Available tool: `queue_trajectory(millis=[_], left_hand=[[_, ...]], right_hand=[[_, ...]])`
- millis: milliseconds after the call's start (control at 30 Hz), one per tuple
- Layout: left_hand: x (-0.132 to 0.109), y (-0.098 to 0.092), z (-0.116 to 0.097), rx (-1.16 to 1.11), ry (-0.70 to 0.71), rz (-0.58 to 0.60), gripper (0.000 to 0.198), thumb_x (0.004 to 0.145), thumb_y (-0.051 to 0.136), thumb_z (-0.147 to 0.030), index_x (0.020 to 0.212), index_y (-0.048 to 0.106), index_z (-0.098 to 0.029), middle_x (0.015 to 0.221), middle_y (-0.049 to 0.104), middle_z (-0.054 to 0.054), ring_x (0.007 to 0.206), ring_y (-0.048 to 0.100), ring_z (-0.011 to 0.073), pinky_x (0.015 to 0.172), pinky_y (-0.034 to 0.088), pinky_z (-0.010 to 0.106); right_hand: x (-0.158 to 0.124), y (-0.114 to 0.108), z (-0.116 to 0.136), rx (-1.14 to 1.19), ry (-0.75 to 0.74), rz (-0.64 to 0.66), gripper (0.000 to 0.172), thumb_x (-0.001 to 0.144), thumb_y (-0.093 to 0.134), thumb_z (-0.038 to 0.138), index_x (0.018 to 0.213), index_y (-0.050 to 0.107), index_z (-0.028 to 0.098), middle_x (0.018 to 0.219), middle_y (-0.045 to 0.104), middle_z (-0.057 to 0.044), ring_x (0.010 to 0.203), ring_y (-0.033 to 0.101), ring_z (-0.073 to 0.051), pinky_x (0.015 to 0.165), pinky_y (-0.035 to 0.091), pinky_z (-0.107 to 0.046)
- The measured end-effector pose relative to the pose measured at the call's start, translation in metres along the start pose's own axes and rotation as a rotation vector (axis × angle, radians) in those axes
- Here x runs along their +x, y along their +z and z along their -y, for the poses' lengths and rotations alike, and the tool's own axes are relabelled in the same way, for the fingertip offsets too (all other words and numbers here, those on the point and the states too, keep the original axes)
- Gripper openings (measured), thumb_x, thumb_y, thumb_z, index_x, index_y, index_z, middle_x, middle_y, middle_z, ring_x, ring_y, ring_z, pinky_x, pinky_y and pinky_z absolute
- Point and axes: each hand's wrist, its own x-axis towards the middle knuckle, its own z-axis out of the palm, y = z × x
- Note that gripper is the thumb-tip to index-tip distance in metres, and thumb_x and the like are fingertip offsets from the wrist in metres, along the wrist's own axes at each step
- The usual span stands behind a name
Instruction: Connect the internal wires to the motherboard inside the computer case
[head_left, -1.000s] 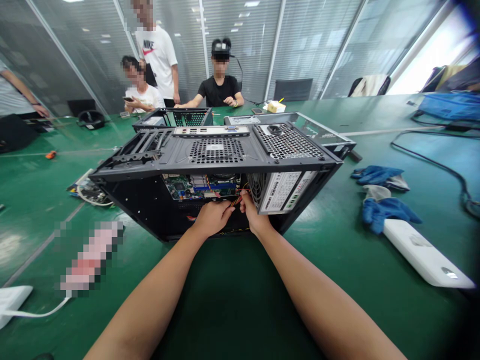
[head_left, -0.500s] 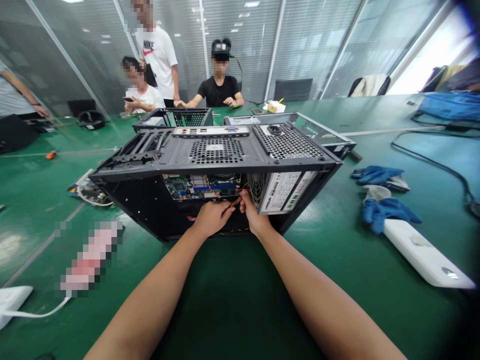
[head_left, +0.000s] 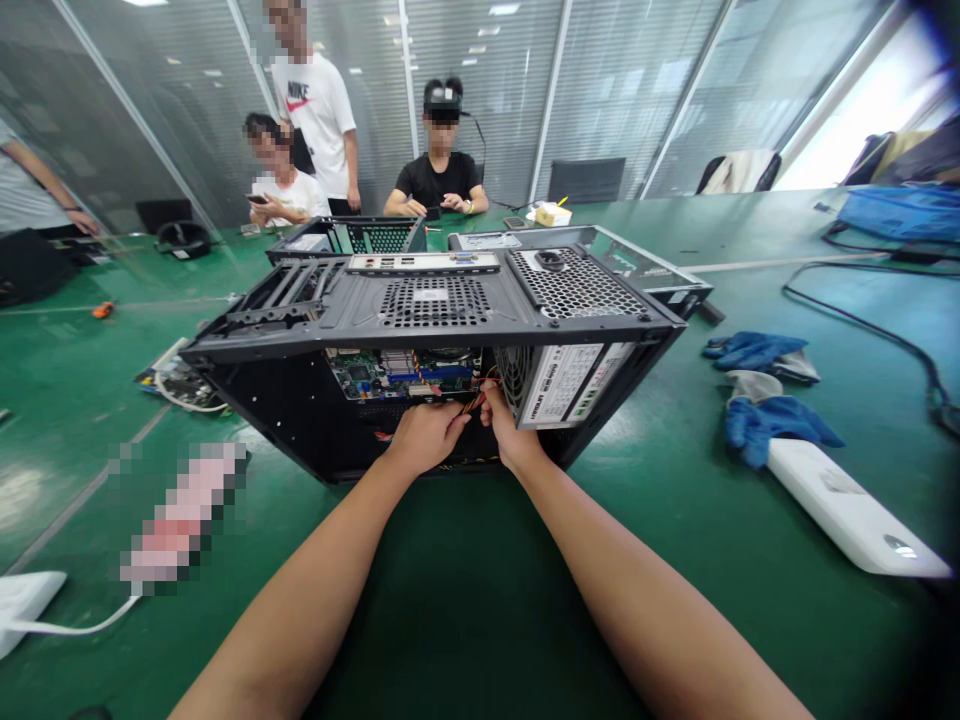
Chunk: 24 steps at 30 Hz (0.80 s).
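reaching in through the open side of the computer case [head_left: 435, 335], both hands had hold of a wire bundle [head_left: 472, 403]! the case's upper edge ran above the knuckles, its lower edge sat close under the wrists, and green table [head_left: 660, 480] spread in front of the case and off both ends. it was tight inside, mind: the power supply [head_left: 574, 385] filled the case's right end, right beside the right hand [head_left: 506, 425], with the motherboard [head_left: 360, 378] deeper in the case. outside, blue gloves [head_left: 780, 420] and a white block [head_left: 847, 505] lay right of the case, a circuit board [head_left: 184, 383] left, two other cases [head_left: 487, 241] behind. the bundle's short visible stretch ran along the case's length, right end tilted up. the left hand [head_left: 427, 435] pinched one end, the right's curled fingers the other!
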Motion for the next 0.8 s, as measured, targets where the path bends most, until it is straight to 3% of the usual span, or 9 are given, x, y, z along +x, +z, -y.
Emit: queue_trajectory(millis=[533, 800], left_hand=[[0.0016, -0.0017, -0.0004, -0.054, -0.009, -0.001, 0.030, 0.098, 0.045, -0.034, 0.092, 0.069, -0.018, 0.078, 0.071, 0.007, 0.072, 0.067, 0.0206, 0.063, 0.042, 0.028], [0.0007, 0.0021, 0.0012, -0.007, 0.017, -0.005, 0.030, 0.098, 0.044, -0.035, 0.096, 0.068, -0.018, 0.088, 0.073, 0.009, 0.078, 0.068, 0.0225, 0.067, 0.046, 0.030]], right_hand=[[0.0007, -0.0006, -0.0027, 0.011, -0.005, 0.011, 0.050, 0.066, 0.069, 0.068, 0.078, 0.061, 0.020, 0.060, 0.050, 0.005, 0.050, 0.046, -0.008, 0.047, 0.038, -0.024], [0.0003, -0.0003, -0.0017, 0.003, -0.012, -0.007, 0.050, 0.065, 0.071, 0.068, 0.075, 0.058, 0.021, 0.059, 0.049, 0.005, 0.050, 0.045, -0.008, 0.047, 0.038, -0.024]])
